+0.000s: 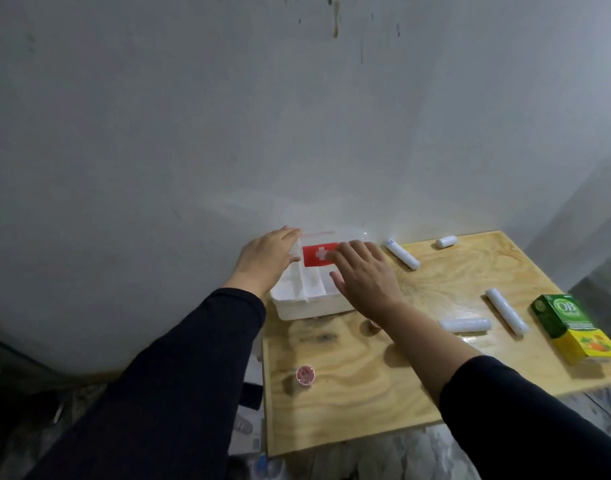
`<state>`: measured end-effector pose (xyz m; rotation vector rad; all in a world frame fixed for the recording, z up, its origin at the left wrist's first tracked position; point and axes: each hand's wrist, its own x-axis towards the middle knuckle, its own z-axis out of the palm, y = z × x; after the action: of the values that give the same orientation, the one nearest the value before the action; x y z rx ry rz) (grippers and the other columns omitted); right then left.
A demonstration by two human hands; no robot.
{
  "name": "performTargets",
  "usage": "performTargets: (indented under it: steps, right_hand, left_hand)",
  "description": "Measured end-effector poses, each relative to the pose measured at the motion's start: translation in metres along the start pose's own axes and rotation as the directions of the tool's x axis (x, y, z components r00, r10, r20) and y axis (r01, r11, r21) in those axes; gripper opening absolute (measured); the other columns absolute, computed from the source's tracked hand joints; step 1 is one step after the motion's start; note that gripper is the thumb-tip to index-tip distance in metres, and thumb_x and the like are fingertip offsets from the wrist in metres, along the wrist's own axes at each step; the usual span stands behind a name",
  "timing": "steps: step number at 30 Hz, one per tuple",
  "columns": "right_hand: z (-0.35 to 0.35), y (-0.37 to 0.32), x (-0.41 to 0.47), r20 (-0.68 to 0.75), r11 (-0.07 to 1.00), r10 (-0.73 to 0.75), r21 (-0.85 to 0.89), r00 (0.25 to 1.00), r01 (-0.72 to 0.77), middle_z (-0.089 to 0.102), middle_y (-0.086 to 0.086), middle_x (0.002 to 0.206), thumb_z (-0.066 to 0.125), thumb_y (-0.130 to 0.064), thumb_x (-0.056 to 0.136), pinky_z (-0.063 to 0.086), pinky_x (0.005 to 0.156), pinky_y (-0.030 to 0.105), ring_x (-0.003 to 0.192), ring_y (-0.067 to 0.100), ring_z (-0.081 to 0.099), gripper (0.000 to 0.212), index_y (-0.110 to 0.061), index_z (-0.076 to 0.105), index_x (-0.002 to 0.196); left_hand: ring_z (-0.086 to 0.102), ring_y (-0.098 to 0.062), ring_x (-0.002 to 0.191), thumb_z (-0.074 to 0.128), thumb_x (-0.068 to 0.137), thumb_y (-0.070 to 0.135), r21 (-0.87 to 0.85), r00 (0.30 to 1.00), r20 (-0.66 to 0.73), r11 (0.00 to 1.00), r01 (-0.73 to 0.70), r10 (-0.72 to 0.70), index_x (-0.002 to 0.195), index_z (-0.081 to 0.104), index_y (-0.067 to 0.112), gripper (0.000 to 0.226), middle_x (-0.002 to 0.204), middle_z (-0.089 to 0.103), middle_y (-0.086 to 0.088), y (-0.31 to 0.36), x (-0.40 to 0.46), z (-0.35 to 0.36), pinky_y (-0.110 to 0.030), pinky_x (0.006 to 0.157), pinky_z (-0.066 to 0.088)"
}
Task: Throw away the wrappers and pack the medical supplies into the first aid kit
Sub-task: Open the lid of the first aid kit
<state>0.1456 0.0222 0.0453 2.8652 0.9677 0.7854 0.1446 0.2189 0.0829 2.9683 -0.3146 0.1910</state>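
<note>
A white first aid kit [307, 303] with a clear lid and a red cross label stands at the table's far left corner against the wall. My left hand [266, 256] rests on the lid's left edge. My right hand [362, 275] lies flat over the lid's right side, fingers spread. Several white wrapped rolls lie on the table: one [402, 254] right of the kit, a short one [446, 241] at the back, two more [465, 324] [506, 311] nearer me. A green and yellow medicine box [570, 329] sits at the right edge.
The wooden table [366, 403] stands against a white wall. A small round red-topped cup [305, 375] sits near the table's front left; another small cup [373, 325] peeks out under my right forearm. Clutter lies on the floor left of the table.
</note>
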Motion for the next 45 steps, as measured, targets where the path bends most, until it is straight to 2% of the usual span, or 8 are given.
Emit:
performTargets:
  steps: [3,6,11,17,24,27,31,45]
  right_hand:
    - [0.007,0.001,-0.005,0.086,0.999,-0.041,0.022,0.995,0.039,0.066,0.000,0.096,0.066,-0.030,0.084,0.053,0.074,0.033,0.087,0.021,0.061,0.022,-0.018,0.063,0.101]
    - [0.023,0.001,-0.005,0.344,0.985,0.053,0.136,0.937,-0.106,0.060,0.005,0.121,0.048,-0.035,0.095,0.047,0.096,0.037,0.115,0.025,0.053,0.035,-0.016,0.055,0.123]
    - [0.046,0.002,-0.008,0.677,0.952,0.076,0.170,0.732,-0.256,0.008,0.009,0.161,0.017,-0.047,0.101,0.007,0.122,0.047,0.150,0.026,0.003,0.061,-0.013,0.012,0.151]
    - [0.059,0.004,-0.021,0.645,0.952,0.044,0.204,0.763,-0.228,0.002,0.003,0.163,-0.031,-0.065,0.056,-0.005,0.121,0.046,0.150,0.022,-0.005,0.112,-0.017,0.003,0.152]
    - [0.053,0.009,-0.013,0.658,0.935,0.032,0.246,0.752,-0.255,0.005,0.001,0.163,-0.023,-0.067,0.065,-0.001,0.122,0.046,0.150,0.019,-0.003,0.105,-0.017,0.005,0.152]
    - [0.040,0.018,-0.006,0.651,0.945,0.055,0.211,0.757,-0.250,0.011,0.002,0.162,0.011,-0.057,0.096,0.004,0.122,0.046,0.150,0.019,0.003,0.069,-0.017,0.011,0.152]
    - [0.009,0.041,0.001,0.629,0.929,0.162,0.162,0.760,-0.332,0.042,0.004,0.149,0.036,-0.047,0.097,0.031,0.114,0.045,0.140,0.023,0.034,0.056,-0.016,0.034,0.144]
    - [-0.093,0.111,-0.144,0.701,0.644,0.594,-0.121,0.395,-0.755,0.049,0.005,0.143,0.044,-0.047,0.094,0.045,0.099,0.038,0.128,0.025,0.048,0.055,-0.013,0.047,0.137]
  left_hand:
    - [0.045,-0.020,0.136,0.051,0.099,0.027,0.010,1.000,-0.012,1.000,0.023,-0.023,0.145,0.040,0.015,0.049,0.150,0.045,0.000,0.000,0.015,-0.011,-0.036,0.104,0.042]
    - [0.050,-0.021,0.130,0.046,0.101,0.023,-0.009,0.998,-0.031,0.998,0.055,-0.055,0.140,0.046,0.015,0.040,0.145,0.051,-0.002,-0.001,0.027,-0.015,-0.036,0.101,0.044]
    - [0.056,-0.026,0.123,0.045,0.100,0.015,-0.033,0.988,-0.075,0.990,0.134,-0.136,0.132,0.055,0.012,0.033,0.138,0.057,-0.005,-0.005,0.046,-0.021,-0.038,0.095,0.048]
    - [0.060,-0.030,0.113,0.045,0.097,0.013,-0.004,0.974,-0.069,0.976,0.216,-0.216,0.124,0.058,0.011,0.030,0.128,0.062,-0.007,-0.006,0.074,-0.022,-0.039,0.086,0.050]
    - [0.049,-0.026,0.131,0.042,0.097,0.013,0.020,0.971,-0.116,0.977,0.212,-0.208,0.146,0.039,0.013,0.048,0.149,0.045,-0.002,0.004,0.079,-0.023,-0.039,0.103,0.044]
    - [0.047,-0.023,0.133,0.043,0.095,0.012,-0.006,0.981,-0.108,0.986,0.164,-0.163,0.145,0.040,0.015,0.050,0.149,0.044,0.000,0.016,0.071,-0.026,-0.036,0.104,0.042]
    - [0.044,-0.022,0.135,0.044,0.095,0.014,-0.054,0.999,-0.012,0.998,0.042,-0.043,0.143,0.044,0.018,0.048,0.151,0.043,0.002,0.045,0.054,-0.026,-0.037,0.108,0.039]
    - [0.060,-0.024,0.113,0.048,0.092,0.045,-0.237,0.835,0.490,0.960,-0.149,0.251,0.118,0.067,0.019,0.041,0.120,0.067,-0.004,0.206,0.028,0.035,-0.037,0.095,0.049]
